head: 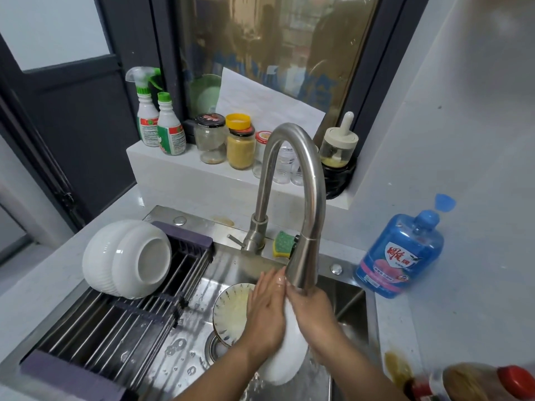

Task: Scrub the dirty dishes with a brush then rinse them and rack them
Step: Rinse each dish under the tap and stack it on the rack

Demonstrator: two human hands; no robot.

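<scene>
STEP rinse | white dish point(291, 355) held under faucet head point(304, 264), over sink point(348, 302) | left grip point(266, 311) flat-fingered against dish; right grip point(315, 316) curled round its rim | RISK wet dish slips, strikes patterned plate point(231, 311) just left; spray deflects onto tabletop point(405, 328)

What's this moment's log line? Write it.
rinse | left hand presses white dish | right hand grips it under faucet | sink: patterned plate | rack: white bowls
</scene>
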